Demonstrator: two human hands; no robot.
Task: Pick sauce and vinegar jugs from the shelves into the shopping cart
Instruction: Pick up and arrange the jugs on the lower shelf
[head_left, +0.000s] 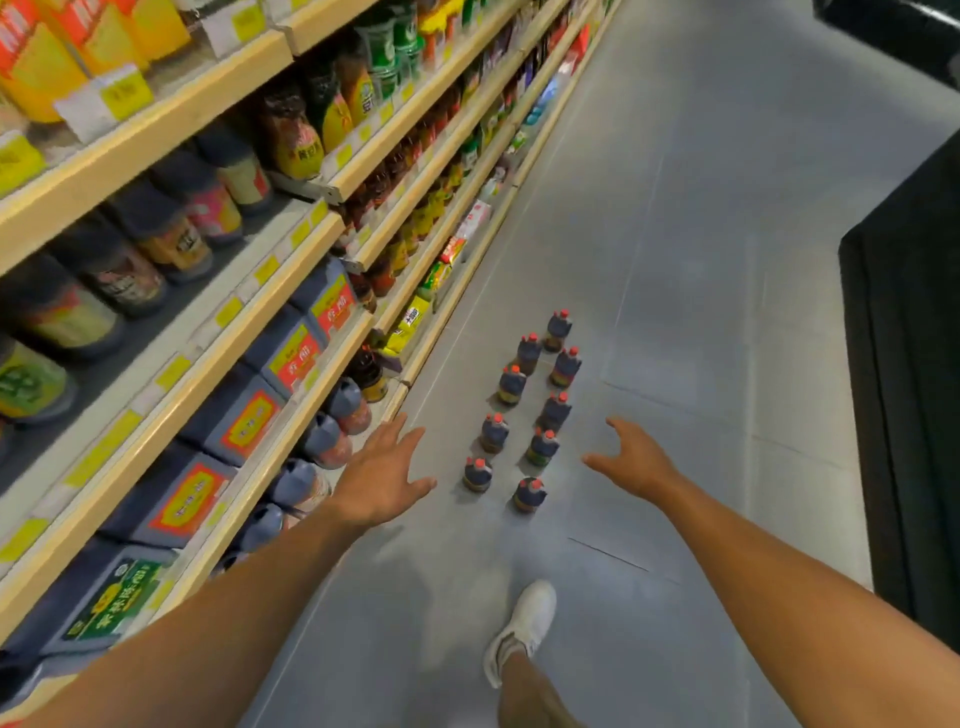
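Note:
Several dark jugs with red caps (530, 410) stand upright in two rows on the grey aisle floor. My left hand (382, 470) reaches forward, fingers spread and holding nothing, just left of the nearest jug (477, 474). My right hand (631, 457) is stretched out to the right of the rows, fingers loosely apart and empty. More dark jugs (324, 441) sit on the lowest shelf at left. No shopping cart is in view.
Wooden-edged shelves (291, 343) run along the left, packed with sauce bottles and blue vinegar boxes (306, 353). A dark unit (904, 415) borders the aisle on the right. My white shoe (522, 629) steps on the floor below the jugs.

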